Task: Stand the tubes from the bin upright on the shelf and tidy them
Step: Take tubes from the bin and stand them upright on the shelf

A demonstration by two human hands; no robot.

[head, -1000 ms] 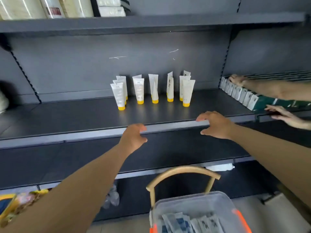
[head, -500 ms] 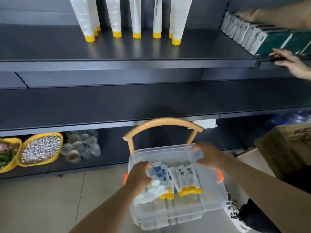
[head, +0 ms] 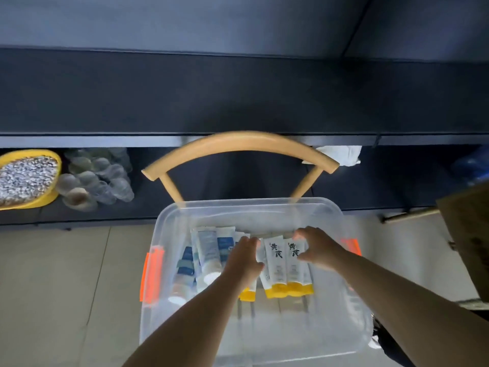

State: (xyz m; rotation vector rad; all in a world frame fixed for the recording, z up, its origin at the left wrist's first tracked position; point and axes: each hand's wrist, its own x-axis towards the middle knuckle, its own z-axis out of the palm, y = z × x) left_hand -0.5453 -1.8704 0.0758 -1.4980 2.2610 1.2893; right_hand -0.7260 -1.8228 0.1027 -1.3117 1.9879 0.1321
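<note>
Tubes (head: 284,263): lying flat in bin (head: 169,221), caps toward the person, sitting between both hands; right hand (head: 316,247) curling over them, left hand (head: 244,258) touching alongside, grip unclear.

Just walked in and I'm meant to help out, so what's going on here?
A person is reaching both hands into a clear plastic bin that sits on a chair in front of dark shelves. The left hand and right hand are closing round a bunch of white tubes with yellow caps lying flat in it. Blue and white tubes lie beside them.
</note>
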